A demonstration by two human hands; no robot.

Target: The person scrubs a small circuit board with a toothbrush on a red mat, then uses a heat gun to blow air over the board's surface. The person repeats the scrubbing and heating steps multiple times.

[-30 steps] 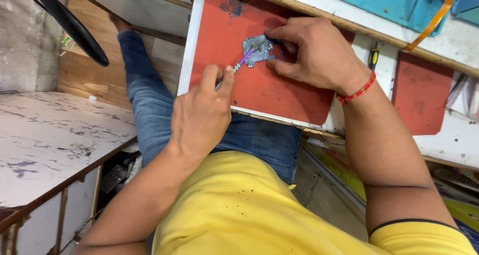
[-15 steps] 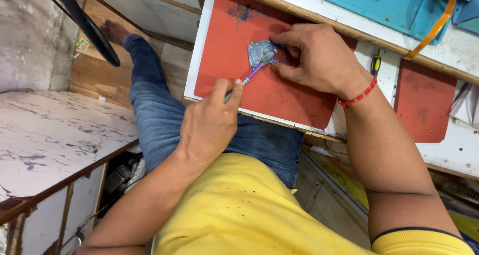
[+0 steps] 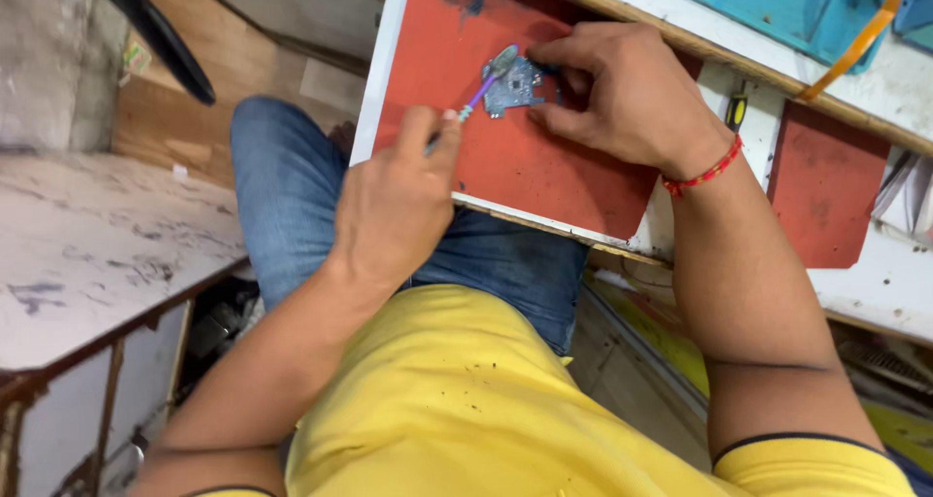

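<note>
Closest to the camera, yellow shirt (image 3: 466,400) and blue jeans (image 3: 292,196), the person seated at the tabletop (image 3: 904,293). Left hand (image 3: 394,210) has its fingers pressed together, pinching a small brush (image 3: 478,94) with a purple handle, its grey tip on the small blue circuit board (image 3: 517,84). Board lies flat on the red mat (image 3: 525,167) near the mat's far end. Right hand (image 3: 627,94), red thread bracelet (image 3: 702,174) at the wrist, has its fingers spread over the board's right edge, pinning it down. To brush well: light short strokes, firm pinning so the board cannot slide, brush at a low angle. Farther off, a second red mat (image 3: 826,181), a screwdriver (image 3: 736,110) between the mats, a teal box (image 3: 777,1).
</note>
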